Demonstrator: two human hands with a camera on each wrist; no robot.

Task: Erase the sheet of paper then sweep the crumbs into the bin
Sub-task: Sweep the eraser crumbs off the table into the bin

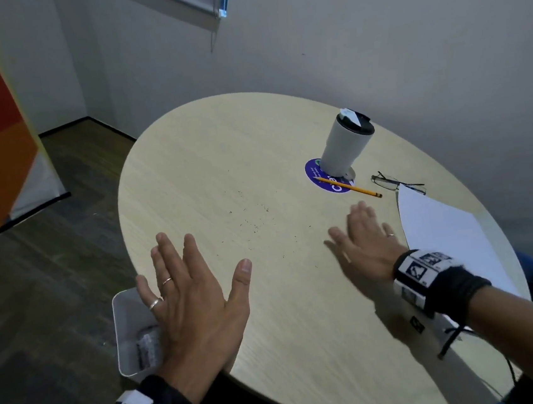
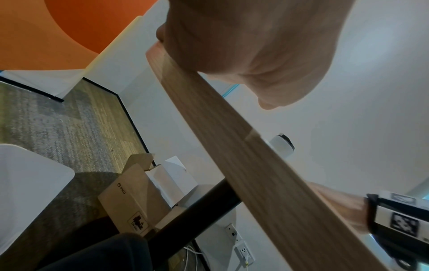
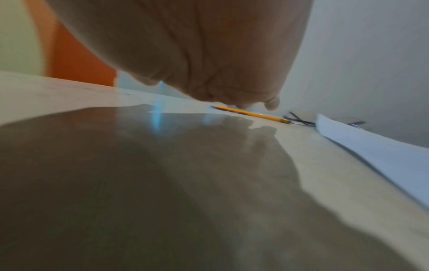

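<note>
A round, pale wood-grain table [image 1: 213, 148] fills most of the head view, standing on grey carpet beside a white wall. A white sheet of paper [image 1: 442, 226] lies flat at the table's right edge, partly overhanging it. A white bin [image 1: 124, 318] sits below the table's left rim, holding something small and blurred that cannot be made out.

The left hand [image 1: 192, 295] is spread open with straight fingers, palm down, at the left rim of the table above the bin, holding nothing; rings show on two of its fingers. The right hand [image 1: 366, 244] lies flat and open on the tabletop just left of the paper, fingers together and pointing away, also holding nothing. Both wrists wear black bands with black-and-white square markers.

At the far side a white tumbler [image 1: 344, 142] with a dark lid stands on a round blue sticker [image 1: 317, 178]. A yellow pencil [image 1: 349, 187] lies across the sticker's edge, and a pair of glasses [image 1: 394, 182] lies just beyond the paper's far corner.

Tiny dark eraser crumbs [image 1: 253, 218] are scattered over the middle of the table, between the two hands and slightly beyond them.
</note>
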